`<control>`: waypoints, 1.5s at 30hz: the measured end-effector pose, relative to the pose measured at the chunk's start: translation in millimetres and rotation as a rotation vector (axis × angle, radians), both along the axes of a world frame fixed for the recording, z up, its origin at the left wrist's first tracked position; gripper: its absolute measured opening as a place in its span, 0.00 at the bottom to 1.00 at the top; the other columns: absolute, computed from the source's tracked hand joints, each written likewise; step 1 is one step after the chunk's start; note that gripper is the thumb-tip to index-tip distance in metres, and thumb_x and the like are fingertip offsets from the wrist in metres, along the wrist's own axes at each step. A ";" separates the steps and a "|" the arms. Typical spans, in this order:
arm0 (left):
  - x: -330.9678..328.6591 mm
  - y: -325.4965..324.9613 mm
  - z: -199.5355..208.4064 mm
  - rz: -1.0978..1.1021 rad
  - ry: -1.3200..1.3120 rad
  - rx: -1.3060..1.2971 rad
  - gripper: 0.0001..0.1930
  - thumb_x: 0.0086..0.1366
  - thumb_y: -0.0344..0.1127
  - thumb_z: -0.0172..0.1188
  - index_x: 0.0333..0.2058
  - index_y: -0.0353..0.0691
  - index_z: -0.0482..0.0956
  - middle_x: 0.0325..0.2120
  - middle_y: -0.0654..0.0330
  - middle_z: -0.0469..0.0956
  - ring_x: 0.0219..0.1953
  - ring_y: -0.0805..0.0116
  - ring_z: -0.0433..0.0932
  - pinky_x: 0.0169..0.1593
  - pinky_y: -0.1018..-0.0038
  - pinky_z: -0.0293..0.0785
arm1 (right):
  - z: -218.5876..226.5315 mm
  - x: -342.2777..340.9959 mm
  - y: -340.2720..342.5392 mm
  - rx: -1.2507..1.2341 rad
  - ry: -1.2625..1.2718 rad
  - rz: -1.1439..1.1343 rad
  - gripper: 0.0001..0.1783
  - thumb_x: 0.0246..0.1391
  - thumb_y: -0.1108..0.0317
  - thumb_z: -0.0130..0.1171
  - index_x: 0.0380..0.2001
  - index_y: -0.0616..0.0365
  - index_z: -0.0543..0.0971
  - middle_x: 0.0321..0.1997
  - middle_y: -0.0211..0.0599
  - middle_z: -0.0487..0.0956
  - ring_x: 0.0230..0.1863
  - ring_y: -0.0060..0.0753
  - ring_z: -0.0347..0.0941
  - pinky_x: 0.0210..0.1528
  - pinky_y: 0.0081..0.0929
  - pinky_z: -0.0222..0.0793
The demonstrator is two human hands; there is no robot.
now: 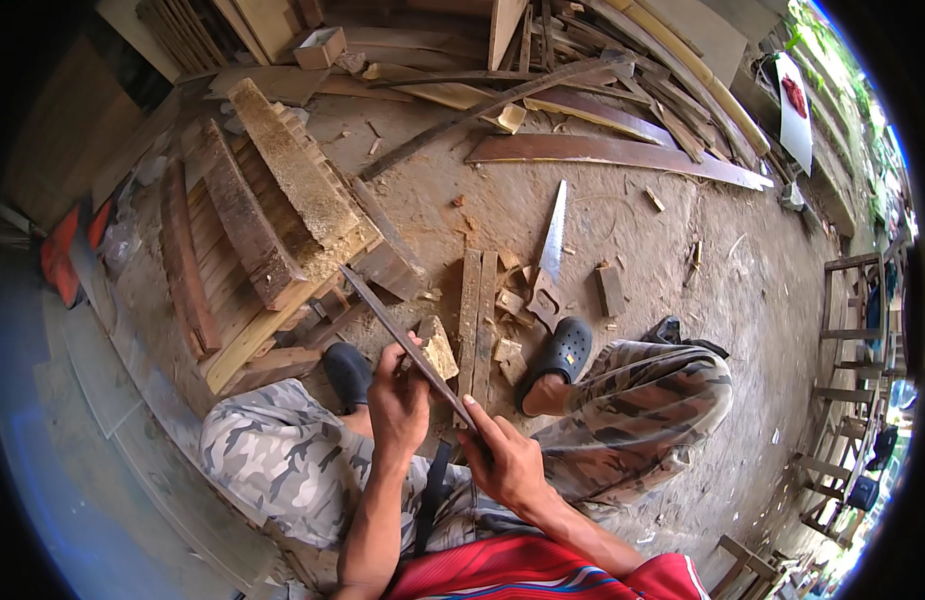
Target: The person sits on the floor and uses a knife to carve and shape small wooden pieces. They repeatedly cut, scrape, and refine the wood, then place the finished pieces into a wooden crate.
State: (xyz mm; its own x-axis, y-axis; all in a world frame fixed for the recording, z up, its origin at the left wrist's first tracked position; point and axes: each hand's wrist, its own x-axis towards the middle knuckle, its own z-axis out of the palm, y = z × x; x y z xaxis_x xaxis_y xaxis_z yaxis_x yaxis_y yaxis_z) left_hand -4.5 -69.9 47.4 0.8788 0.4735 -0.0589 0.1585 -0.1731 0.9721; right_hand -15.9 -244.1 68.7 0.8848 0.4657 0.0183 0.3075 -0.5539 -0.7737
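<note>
A long, thin, dark flat strip [393, 324] slants between my hands, its far end by the slatted wooden bench top. Whether it is wood or metal I cannot tell. My left hand [398, 398] is closed around its middle. At the near end, my right hand [505, 458] grips it with the fingers against its edge. A rough pale wood block [440, 350] shows just beyond my left fingers; whether they touch it I cannot tell. Two narrow wooden battens [477, 315] lie side by side on the floor between my feet.
A handsaw [552, 250] lies by my right clog [568, 352], near a small wood block [611, 290]. At left, the low slatted bench [245, 282] carries thick boards [293, 160]. Scrap planks [613, 155] are heaped at the back; a wooden rack [848, 395] stands at right.
</note>
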 end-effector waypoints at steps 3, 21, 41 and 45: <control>-0.6 1.3 0.2 0.009 -0.001 -0.011 0.18 0.72 0.36 0.54 0.54 0.30 0.72 0.51 0.51 0.78 0.51 0.65 0.77 0.55 0.72 0.72 | 4.5 0.1 -0.2 -0.021 0.012 0.005 0.32 0.57 0.66 0.64 0.65 0.51 0.71 0.25 0.40 0.73 0.20 0.46 0.73 0.22 0.41 0.70; 2.4 -4.7 9.3 -0.002 0.118 -0.065 0.17 0.73 0.36 0.49 0.54 0.32 0.71 0.47 0.50 0.77 0.49 0.62 0.77 0.54 0.70 0.71 | 35.7 8.3 -1.6 -0.083 0.188 0.028 0.30 0.62 0.65 0.57 0.67 0.53 0.65 0.28 0.52 0.76 0.23 0.60 0.75 0.24 0.52 0.72; 4.6 -6.7 7.4 -0.047 0.150 -0.028 0.18 0.74 0.39 0.49 0.54 0.32 0.69 0.45 0.49 0.77 0.47 0.60 0.77 0.52 0.68 0.72 | 42.3 13.5 -7.3 -0.105 0.218 0.024 0.29 0.62 0.66 0.56 0.65 0.54 0.66 0.27 0.54 0.77 0.24 0.61 0.76 0.25 0.53 0.72; 10.4 -2.9 26.5 0.038 0.117 -0.118 0.25 0.74 0.40 0.49 0.62 0.30 0.61 0.59 0.44 0.66 0.61 0.53 0.67 0.63 0.63 0.64 | 41.3 15.5 -6.6 -0.079 0.253 0.013 0.29 0.62 0.65 0.56 0.65 0.54 0.66 0.30 0.56 0.78 0.27 0.64 0.76 0.28 0.55 0.72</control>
State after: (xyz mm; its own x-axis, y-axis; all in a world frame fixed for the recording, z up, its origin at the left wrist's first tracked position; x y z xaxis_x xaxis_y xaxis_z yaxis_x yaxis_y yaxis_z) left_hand 5.9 -72.8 73.9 0.8445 0.4897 -0.2169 0.2758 -0.0504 0.9599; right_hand -0.4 -250.7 110.0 0.8503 0.4686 -0.2395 0.1177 -0.6130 -0.7813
